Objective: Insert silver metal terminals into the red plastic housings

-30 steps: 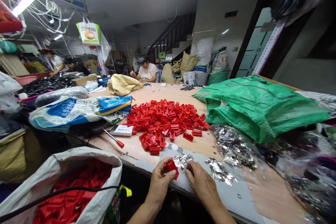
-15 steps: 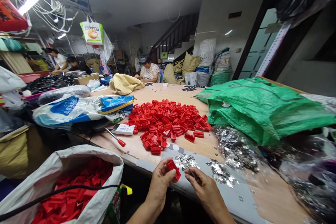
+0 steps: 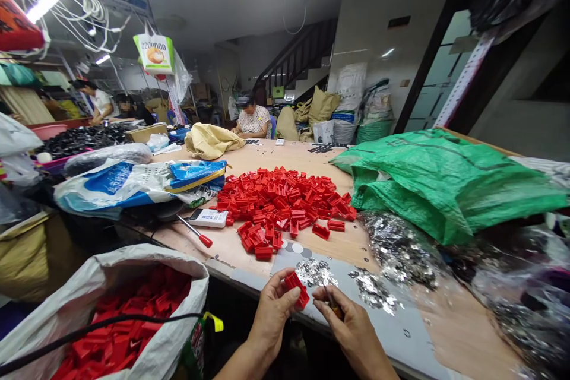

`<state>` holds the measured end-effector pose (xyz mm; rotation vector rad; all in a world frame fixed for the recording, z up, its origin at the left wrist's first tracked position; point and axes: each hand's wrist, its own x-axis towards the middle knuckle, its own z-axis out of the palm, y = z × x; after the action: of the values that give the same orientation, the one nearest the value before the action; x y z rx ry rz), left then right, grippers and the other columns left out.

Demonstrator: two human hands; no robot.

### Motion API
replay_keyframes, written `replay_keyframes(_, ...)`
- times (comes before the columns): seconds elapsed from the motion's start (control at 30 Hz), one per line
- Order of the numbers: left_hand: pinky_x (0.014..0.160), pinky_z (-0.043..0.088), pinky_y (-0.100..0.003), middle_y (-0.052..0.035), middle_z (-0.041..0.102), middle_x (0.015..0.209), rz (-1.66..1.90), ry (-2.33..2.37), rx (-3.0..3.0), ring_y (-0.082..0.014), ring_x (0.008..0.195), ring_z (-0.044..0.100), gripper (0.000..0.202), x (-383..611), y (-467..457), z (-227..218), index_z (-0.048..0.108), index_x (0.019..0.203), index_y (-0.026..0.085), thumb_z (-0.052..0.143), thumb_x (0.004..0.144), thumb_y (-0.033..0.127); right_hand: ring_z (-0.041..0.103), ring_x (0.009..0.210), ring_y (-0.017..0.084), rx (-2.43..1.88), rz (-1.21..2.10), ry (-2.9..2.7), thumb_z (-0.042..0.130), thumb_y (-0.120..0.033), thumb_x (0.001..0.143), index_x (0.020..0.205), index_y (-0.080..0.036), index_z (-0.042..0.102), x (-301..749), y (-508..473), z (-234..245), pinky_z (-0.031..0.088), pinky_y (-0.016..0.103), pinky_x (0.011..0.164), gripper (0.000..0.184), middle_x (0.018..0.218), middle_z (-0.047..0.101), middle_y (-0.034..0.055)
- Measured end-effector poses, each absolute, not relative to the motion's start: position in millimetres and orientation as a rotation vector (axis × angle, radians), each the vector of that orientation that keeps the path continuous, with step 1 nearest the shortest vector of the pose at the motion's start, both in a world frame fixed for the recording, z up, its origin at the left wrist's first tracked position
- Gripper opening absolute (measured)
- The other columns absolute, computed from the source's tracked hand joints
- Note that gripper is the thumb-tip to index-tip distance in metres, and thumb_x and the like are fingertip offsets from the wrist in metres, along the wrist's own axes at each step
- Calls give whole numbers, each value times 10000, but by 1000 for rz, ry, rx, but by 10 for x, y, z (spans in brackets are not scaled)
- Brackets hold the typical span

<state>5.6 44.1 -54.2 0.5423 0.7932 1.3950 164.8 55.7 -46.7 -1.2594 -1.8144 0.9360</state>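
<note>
My left hand [image 3: 272, 310] grips a red plastic housing [image 3: 297, 290] between thumb and fingers, its hollow side partly showing. Close beside it, my right hand [image 3: 351, 323] is closed around a thin metal tool with a brownish handle [image 3: 335, 307]; its exact kind is unclear. A small gap separates the right fingertips from the housing. Whether those fingertips also pinch a small part cannot be seen. Just beyond the hands lie two small heaps of flat silvery metal pieces, one at left [image 3: 315, 272] and one at right [image 3: 376, 291]. Behind them spreads a pile of red housings [image 3: 280, 199].
A white sack [image 3: 202, 285] of red housings stands at lower left. On the table are a red-handled screwdriver [image 3: 205, 240], a white box-like device [image 3: 208, 218], a green woven sack [image 3: 436, 172] and a clear bag of metal pieces [image 3: 401, 249]. Other people sit farther back.
My right hand has turned slightly, so the tool's brownish handle now shows. The left hand still holds the red housing in nearly the same place.
</note>
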Motion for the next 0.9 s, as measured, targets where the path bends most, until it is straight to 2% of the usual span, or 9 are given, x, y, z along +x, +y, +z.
replay_keyframes(0.17, 709, 481, -263, -72, 664, 900, 1356, 729, 557, -163, 797, 634, 451, 60, 425, -504, 650, 1080, 174, 786, 652, 221, 594, 733, 171, -1167, 843, -1907, 480, -374, 898, 783, -207, 590, 1599, 521, -384, 456, 251, 681, 231, 782, 624, 28)
replay_keyframes(0.33, 694, 472, -240, -56, 673, 884, 1326, 699, 589, -128, 752, 622, 419, 8, 399, -440, 664, 1062, 172, 775, 659, 194, 552, 694, 159, -1102, 838, -1936, 503, -323, 896, 777, -208, 587, 1605, 501, -333, 436, 255, 649, 186, 767, 587, 21)
replay_keyframes(0.57, 738, 474, -267, -52, 673, 909, 1281, 696, 653, -154, 818, 625, 425, 11, 368, -371, 655, 1090, 190, 757, 679, 227, 508, 650, 142, -1080, 786, -1900, 519, -325, 896, 793, -203, 608, 1618, 456, -299, 415, 251, 615, 183, 771, 576, 24)
replay_keyframes(0.73, 744, 468, -284, -51, 672, 908, 1271, 722, 676, -163, 809, 617, 451, 0, 373, -341, 663, 1088, 193, 771, 658, 271, 526, 671, 156, -1102, 860, -1922, 526, -355, 884, 781, -204, 617, 1634, 464, -271, 428, 260, 618, 205, 756, 575, 29)
replay_keyframes(0.9, 755, 459, -280, -46, 681, 913, 1236, 744, 727, -156, 815, 607, 434, -15, 378, -336, 664, 1089, 200, 758, 668, 247, 545, 716, 162, -1067, 991, -1908, 562, -370, 852, 807, -205, 629, 1680, 488, -341, 438, 263, 637, 184, 797, 596, 35)
